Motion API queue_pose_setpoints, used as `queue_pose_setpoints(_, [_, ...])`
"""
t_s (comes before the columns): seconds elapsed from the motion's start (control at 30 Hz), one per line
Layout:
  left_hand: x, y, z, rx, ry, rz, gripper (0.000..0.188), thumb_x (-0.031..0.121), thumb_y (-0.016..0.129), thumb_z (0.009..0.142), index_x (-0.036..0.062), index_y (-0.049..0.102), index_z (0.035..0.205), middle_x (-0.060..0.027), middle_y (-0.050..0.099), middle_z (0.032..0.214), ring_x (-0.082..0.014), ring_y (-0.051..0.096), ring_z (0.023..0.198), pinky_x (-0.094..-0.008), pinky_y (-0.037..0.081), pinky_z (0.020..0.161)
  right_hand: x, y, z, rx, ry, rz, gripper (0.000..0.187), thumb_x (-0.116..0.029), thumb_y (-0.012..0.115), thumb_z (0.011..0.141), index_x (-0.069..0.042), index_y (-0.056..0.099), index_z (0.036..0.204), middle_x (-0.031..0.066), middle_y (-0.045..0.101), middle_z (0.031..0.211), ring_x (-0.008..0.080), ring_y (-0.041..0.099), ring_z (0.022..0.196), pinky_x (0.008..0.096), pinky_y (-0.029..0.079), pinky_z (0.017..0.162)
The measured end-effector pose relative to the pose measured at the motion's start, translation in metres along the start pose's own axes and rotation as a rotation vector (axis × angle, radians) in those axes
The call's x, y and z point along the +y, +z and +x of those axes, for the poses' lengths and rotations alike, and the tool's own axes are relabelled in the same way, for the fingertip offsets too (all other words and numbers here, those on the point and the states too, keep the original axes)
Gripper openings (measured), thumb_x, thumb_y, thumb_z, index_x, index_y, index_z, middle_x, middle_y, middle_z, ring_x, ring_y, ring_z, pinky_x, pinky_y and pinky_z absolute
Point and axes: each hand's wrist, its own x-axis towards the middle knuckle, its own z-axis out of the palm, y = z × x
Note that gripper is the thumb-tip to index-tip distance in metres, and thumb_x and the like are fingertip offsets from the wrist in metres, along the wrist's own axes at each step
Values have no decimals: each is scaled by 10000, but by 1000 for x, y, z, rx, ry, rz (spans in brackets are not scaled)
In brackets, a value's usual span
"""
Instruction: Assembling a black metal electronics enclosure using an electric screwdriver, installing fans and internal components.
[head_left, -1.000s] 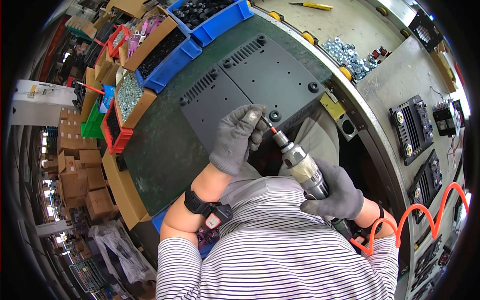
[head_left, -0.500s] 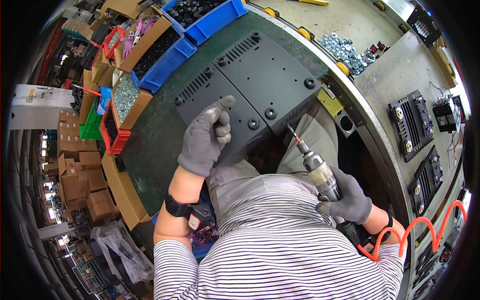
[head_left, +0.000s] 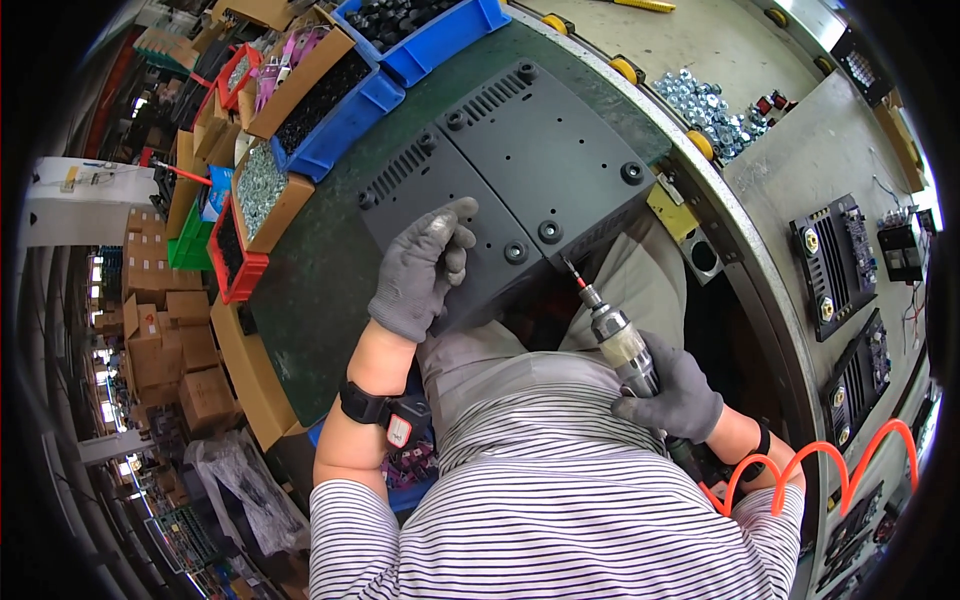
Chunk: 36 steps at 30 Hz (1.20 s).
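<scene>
Two dark grey metal cases, the left one (head_left: 432, 202) and the right one (head_left: 550, 125), sit side by side on the green bench top, with round rubber feet, vent slots and small holes facing up. Grey-gloved, my left hand (head_left: 420, 270) is over the left case's near part, its fingers curled in; whatever lies inside them is hidden. My right hand (head_left: 680, 395), also gloved, is wrapped round an air screwdriver (head_left: 622, 345) fed by a coiled orange hose (head_left: 800, 455). The driver's bit points up and left, its tip by the near left corner of the right case; whether they touch, I cannot tell.
Along the left and far edge stand blue bins (head_left: 345, 118), a red bin (head_left: 238, 255) of dark parts and a carton (head_left: 275, 205) of screws. A metal bench rim (head_left: 745, 245) curves past my right side. Beyond it are loose shiny nuts (head_left: 695, 105) and finned black modules (head_left: 835, 265).
My right hand has brought the screwdriver left and slightly up, its bit now closer to the gap between the cases. The left hand stays over the left case, fingers still curled.
</scene>
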Motion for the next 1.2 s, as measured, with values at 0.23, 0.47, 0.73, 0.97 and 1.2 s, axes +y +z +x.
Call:
queue_pose_setpoints(0.23, [1, 2, 0, -6, -16, 7, 271, 191, 516, 940, 2, 594, 1118, 24, 557, 724, -7, 432, 531, -142, 366, 455, -5, 0, 6, -24, 82, -7, 672, -203, 746, 667, -36, 442, 1243, 113, 626, 899, 221, 617, 791, 317, 486, 765])
queue_pose_setpoints(0.47, [2, -3, 2, -69, -51, -13, 265, 141, 484, 941, -10, 586, 1135, 20, 566, 780, -3, 460, 616, -133, 383, 497, -7, 0, 9, -4, 36, -17, 651, -212, 751, 687, -37, 450, 1237, 126, 621, 922, 241, 616, 827, 327, 480, 781])
queue_pose_setpoints(0.73, [3, -5, 1, -98, -58, -6, 269, 84, 502, 920, -12, 575, 1161, -28, 608, 862, -10, 481, 625, -137, 400, 517, -19, -11, 10, -39, 85, -134, 718, -247, 771, 650, -49, 449, 1260, 142, 631, 943, 257, 625, 841, 323, 486, 792])
queue_pose_setpoints(0.97, [18, -19, -17, -65, -46, -203, 277, 196, 528, 930, -10, 589, 1103, -17, 607, 810, -19, 492, 570, -144, 406, 480, -51, -25, -2, -163, 31, -100, 753, -276, 793, 624, -28, 458, 1252, 146, 639, 948, 246, 637, 850, 331, 492, 780])
queue_pose_setpoints(1.2, [17, -17, -35, -91, -100, -173, 345, 307, 505, 941, 1, 587, 1077, -8, 575, 771, -58, 435, 550, -185, 383, 482, -77, 10, 39, -377, -191, 70, 771, -249, 807, 657, 14, 422, 1272, 106, 566, 1009, 181, 559, 897, 295, 454, 806])
